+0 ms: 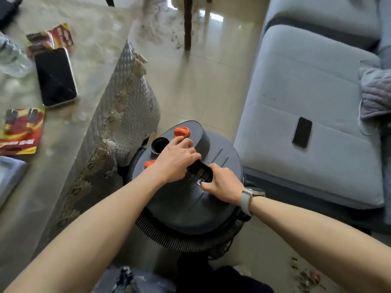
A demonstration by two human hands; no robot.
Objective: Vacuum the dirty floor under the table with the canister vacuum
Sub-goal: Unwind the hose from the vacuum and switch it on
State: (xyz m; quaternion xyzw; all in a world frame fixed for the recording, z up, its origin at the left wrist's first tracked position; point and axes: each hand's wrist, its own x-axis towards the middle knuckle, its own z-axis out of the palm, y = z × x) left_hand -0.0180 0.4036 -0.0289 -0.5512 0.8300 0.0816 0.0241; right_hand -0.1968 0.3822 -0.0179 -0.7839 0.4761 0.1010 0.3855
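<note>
My left hand [176, 160] covers part of 1 orange knob [149, 163] on the vacuum [190, 199], and I cannot tell what my right hand [222, 185] fingertips touch. The hose [182, 242] is partly hidden under the body.

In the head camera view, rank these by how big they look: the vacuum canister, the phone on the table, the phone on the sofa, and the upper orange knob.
1. vacuum canister
2. phone on the table, though it is nearer the camera
3. phone on the sofa
4. upper orange knob
</note>
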